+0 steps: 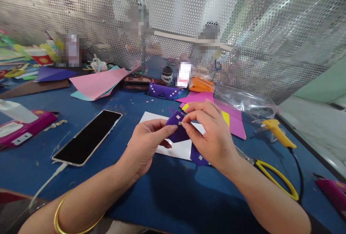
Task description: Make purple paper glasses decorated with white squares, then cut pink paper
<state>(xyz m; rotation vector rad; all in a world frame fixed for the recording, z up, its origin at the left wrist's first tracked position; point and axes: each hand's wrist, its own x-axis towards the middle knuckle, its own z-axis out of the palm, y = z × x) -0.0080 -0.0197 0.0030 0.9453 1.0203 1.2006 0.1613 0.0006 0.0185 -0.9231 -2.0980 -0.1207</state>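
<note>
A purple paper piece (177, 127) is being pinched between both hands, left hand (147, 144) and right hand (212, 133), over white paper (175, 149) at mid-tabletop (173, 190). A phone (88, 136) is lying leftward; perforated mesh (243, 28) is lining the rear edge.
</note>
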